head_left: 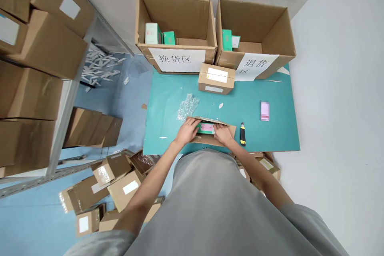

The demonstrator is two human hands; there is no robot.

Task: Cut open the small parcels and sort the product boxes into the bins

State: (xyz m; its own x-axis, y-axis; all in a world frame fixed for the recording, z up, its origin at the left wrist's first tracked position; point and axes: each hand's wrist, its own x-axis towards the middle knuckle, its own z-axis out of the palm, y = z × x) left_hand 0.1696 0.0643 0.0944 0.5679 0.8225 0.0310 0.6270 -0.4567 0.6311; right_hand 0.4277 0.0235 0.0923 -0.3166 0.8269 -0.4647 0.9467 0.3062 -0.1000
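An opened cardboard box lies at the table's near edge, its flaps apart. Inside it sits a green box with a pink panel. My left hand grips the left end of the cardboard box, fingertips bent over its edge close to the green box. My right hand reaches into the opening at the right, its curled fingers at the green box's right end; the fingertips are partly hidden. A black and yellow utility knife lies just right of my right hand. Crumpled clear bubble wrap rests beyond my left hand.
Two large labelled cartons, left and right, stand at the back with green boxes inside. A closed small carton sits before them. A phone-like object lies on the green table. Shelved boxes stand left; cartons litter the floor.
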